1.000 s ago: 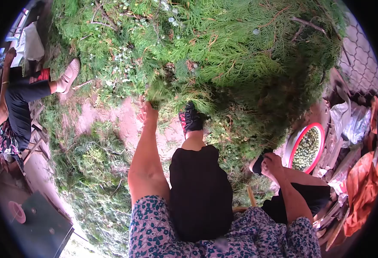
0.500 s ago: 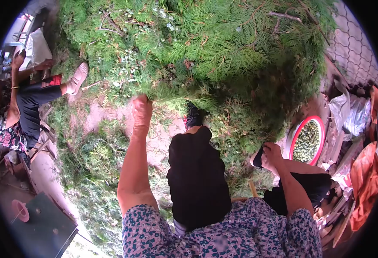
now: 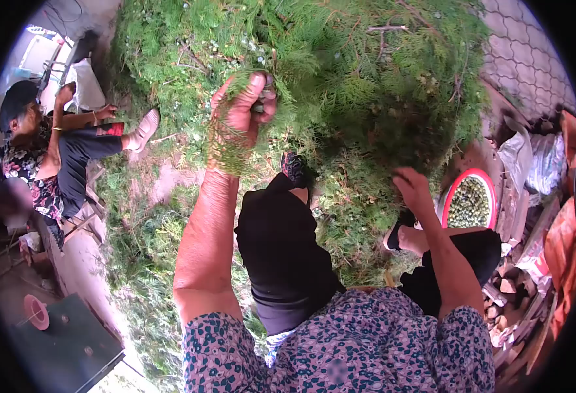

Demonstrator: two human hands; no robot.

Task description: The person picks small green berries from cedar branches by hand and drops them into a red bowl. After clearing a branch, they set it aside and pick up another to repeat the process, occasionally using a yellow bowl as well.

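Observation:
My left hand (image 3: 241,108) is raised in front of the green pile, its fingers closed around a leafy conifer sprig (image 3: 225,149). The sprig's flat foliage hangs down over my wrist, and small pale bits show near the fingertips. My right hand (image 3: 413,191) is lower, over the loose foliage beside my bent knee. Its fingers are partly stretched with nothing visible between them. Ahead rises a big heap of conifer branches (image 3: 340,72), dotted with pale green cones. Right of my right hand sits a red-rimmed white basin (image 3: 493,208) holding many small green cones (image 3: 468,204).
At the left another person (image 3: 36,160) sits on a low wooden seat, one foot towards the heap. A dark green table (image 3: 65,340) with a pink round object (image 3: 36,312) stands lower left. Plastic bags (image 3: 543,160), wood pieces and orange cloth (image 3: 561,252) line the right side.
My left hand has risen and come closer with the sprig, which now droops over the wrist. My right hand has moved up and forward from beside my foot. The view has shifted somewhat.

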